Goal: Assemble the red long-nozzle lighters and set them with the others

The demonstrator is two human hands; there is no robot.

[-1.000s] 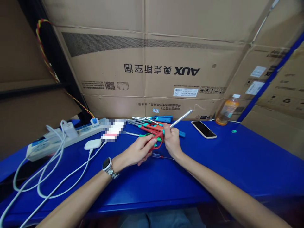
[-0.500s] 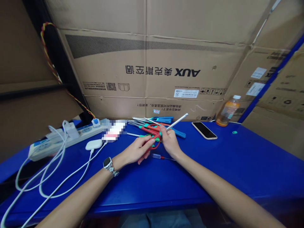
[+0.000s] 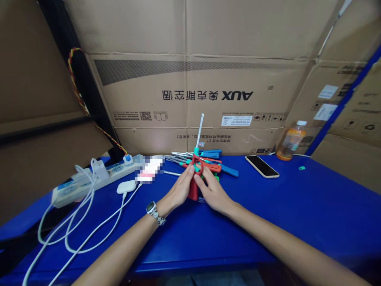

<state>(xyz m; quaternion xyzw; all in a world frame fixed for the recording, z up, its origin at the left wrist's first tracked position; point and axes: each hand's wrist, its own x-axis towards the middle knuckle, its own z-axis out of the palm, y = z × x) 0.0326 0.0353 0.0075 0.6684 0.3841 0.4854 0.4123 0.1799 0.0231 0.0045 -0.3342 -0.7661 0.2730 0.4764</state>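
Observation:
Between both hands a red long-necked gas lighter [image 3: 193,191] stands nearly upright, its silver metal tube pointing up and away, with a green collar and trigger. My left hand [image 3: 182,186] closes on its left side, wearing a watch [image 3: 151,207] at the wrist. My right hand [image 3: 213,190] grips the right side, thumb near the trigger guard. Just behind lies a pile of similar lighters, among them a blue lighter [image 3: 229,169] and an orange-red one [image 3: 214,167]. A small screwdriver under the hands is mostly hidden.
On the blue table [image 3: 256,226], a power strip [image 3: 119,168] with white cables and a white case [image 3: 126,186] lie left. A phone [image 3: 262,166], a small green piece [image 3: 302,168] and an orange drink bottle [image 3: 291,142] are right. Cardboard [image 3: 143,87] walls the back.
The red lighter has turned from slanting right to nearly upright, its tube now pointing up. Both hands have shifted around its handle, and the view has moved slightly.

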